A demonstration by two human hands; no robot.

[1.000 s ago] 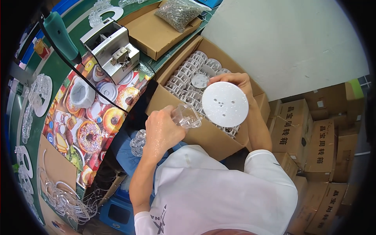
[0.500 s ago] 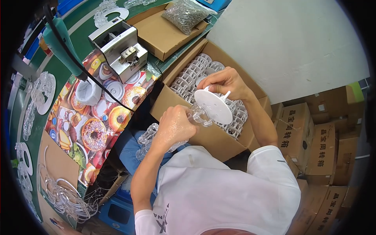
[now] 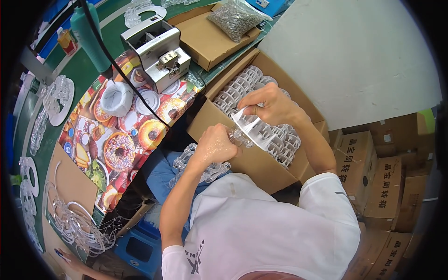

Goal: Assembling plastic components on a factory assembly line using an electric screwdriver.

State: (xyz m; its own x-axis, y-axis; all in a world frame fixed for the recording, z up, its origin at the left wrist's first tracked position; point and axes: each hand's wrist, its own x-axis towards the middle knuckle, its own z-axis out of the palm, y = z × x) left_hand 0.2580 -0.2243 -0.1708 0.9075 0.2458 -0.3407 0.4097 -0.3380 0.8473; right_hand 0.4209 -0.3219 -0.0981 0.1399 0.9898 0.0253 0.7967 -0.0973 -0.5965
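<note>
My right hand (image 3: 269, 103) pinches the upper edge of a white round plate (image 3: 249, 127), which is tilted steeply and has small posts on its right-hand face. Against the plate's other face is a clear plastic piece (image 3: 239, 138), and my left hand (image 3: 215, 145) is closed around its near end. How the two parts join is hidden. More clear plastic pieces (image 3: 212, 171) lie on my lap below my left hand. Just beyond both hands stands an open cardboard box (image 3: 261, 170) holding rows of white ribbed plastic parts (image 3: 226, 99).
On the patterned table cover (image 3: 84, 135) are a silver machine (image 3: 161, 60), a white pot-shaped container (image 3: 116, 99) and a hanging teal electric screwdriver (image 3: 91, 39). A bag of screws (image 3: 235, 19) rests in a shallow carton (image 3: 196, 35). Stacked boxes (image 3: 357, 163) fill the right. Another person's hand (image 3: 70, 261) shows lower left.
The white plate has turned from facing up to nearly edge-on, showing its posts. Both hands keep their hold. The whole view has shifted slightly.
</note>
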